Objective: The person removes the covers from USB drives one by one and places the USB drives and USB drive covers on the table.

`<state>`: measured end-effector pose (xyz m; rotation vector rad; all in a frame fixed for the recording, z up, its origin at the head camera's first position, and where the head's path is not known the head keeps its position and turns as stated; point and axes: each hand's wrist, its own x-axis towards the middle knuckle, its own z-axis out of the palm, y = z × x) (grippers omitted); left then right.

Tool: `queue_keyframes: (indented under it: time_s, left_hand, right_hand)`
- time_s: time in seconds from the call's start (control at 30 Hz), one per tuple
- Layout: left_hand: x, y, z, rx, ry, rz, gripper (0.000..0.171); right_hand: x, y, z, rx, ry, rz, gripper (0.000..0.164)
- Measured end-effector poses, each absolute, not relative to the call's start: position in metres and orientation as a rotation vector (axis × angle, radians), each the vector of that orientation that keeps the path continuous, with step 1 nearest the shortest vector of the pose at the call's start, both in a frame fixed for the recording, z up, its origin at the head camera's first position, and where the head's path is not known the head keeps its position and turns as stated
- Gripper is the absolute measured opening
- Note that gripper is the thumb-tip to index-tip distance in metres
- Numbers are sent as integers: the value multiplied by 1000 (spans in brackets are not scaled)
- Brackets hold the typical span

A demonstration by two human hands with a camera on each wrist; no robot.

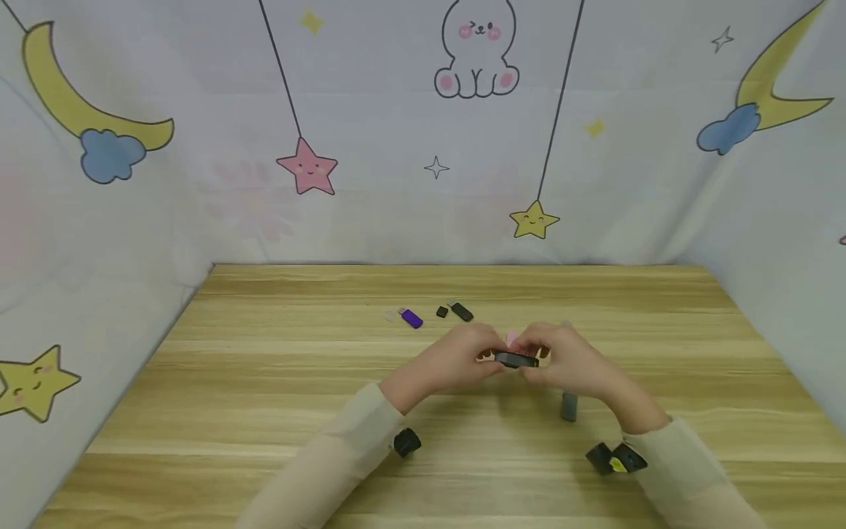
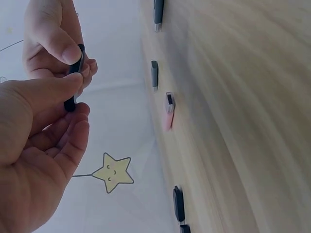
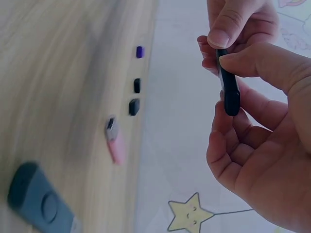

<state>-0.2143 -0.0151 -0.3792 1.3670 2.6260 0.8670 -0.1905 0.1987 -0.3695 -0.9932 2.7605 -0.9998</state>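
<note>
Both hands meet above the table, holding one slim black USB flash drive (image 1: 516, 360) between them. My left hand (image 1: 456, 358) pinches one end between thumb and fingers. At the other end, the thumb and fingers of my right hand (image 1: 571, 360) grip it too. The left wrist view shows the black drive (image 2: 71, 103) with both thumbs pressed on it; the fingers cover much of its length. On the table beyond the hands lies a pink flash drive (image 1: 512, 337) with a clear end, partly hidden. A grey flash drive (image 1: 569, 407) lies below the right hand.
Toward the back lie a purple flash drive (image 1: 411, 318), a small clear cap (image 1: 388, 317), a black cap (image 1: 442, 312) and a dark flash drive (image 1: 462, 311). Another small grey piece (image 1: 566, 323) shows behind the right hand. A printed cloth hangs behind the wooden table (image 1: 264, 411).
</note>
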Motion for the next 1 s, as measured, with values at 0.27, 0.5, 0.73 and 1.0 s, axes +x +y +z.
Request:
queue_keyframes:
  time_s: [0.27,0.5,0.73,1.0]
  left_hand:
    - [-199,-35,-374,1439,2689,936,10]
    - [-184,-49,-373,1524,2715,987,11]
    - [-170,-59,-377,1536,2776,975,14]
    - [-161,-63,-386,1646,2818,1061,15]
  right_hand:
    - [-182,183,-363,-1025,2701,-1097,18]
    - [-177,172,-369,-935,2578,-1226,16]
    - [-169,162,-378,-775,2404,-1368,22]
    - [-165,152,-385,-681,2276,-1434,25]
